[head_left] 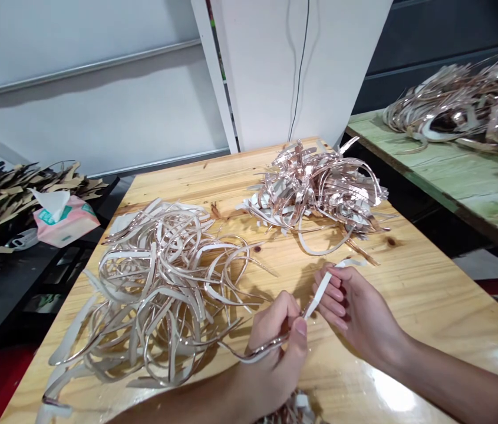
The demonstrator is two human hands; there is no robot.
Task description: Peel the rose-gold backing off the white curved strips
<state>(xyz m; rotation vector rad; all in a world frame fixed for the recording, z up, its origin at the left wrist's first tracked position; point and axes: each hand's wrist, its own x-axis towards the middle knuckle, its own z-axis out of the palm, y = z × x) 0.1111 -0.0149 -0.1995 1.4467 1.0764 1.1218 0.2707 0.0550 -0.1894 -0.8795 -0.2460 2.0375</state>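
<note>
Near the middle of the wooden table, my left hand [277,347] pinches a thin strip [319,294], white on one side and shiny rose-gold on the other. Its far end is between the thumb and fingers of my right hand [355,306], so the strip spans the short gap between both hands. A loose tail of it curls back over my left hand. To the left lies a tangled heap of long curled strips [164,282]. Beyond my right hand sits a pile of shorter, shinier strips [315,188]. Below my left wrist, part of another small bunch [295,409] shows.
The wooden table [429,330] stands against a white wall panel. On the right, a greenish table [474,176] bears a big strip heap. At left, a dark table holds brown and black scraps [5,200] and a pink tissue pack [66,221]. A dark cable [300,70] hangs behind.
</note>
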